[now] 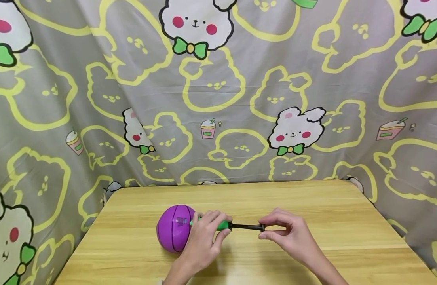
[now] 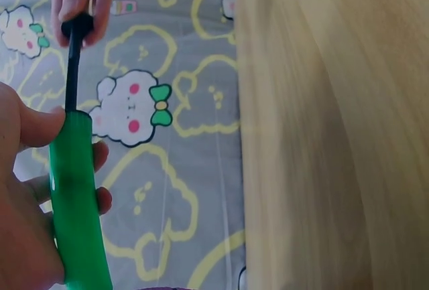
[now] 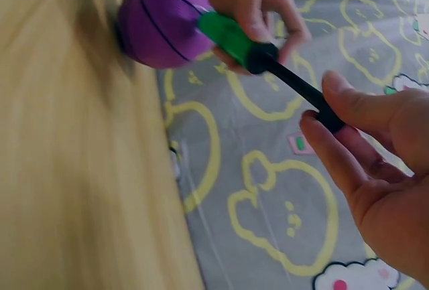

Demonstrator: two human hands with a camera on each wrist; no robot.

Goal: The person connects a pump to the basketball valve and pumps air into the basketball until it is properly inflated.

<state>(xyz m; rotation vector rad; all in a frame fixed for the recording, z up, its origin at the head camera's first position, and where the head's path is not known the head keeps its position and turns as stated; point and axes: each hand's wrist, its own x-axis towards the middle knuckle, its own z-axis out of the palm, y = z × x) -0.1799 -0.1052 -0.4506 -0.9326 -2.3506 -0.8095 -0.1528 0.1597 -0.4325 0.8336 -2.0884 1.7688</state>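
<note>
Left grip holds green tube, black rod jutting out

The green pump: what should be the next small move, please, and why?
Probably push the black handle toward the left hand: the thin rod sticks out, the right hand pinches the handle, and the left hand holds the green pump, its other end toward the purple ball.

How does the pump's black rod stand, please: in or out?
Out, at least partly: the black rod shows between the green barrel and right hand.
</note>
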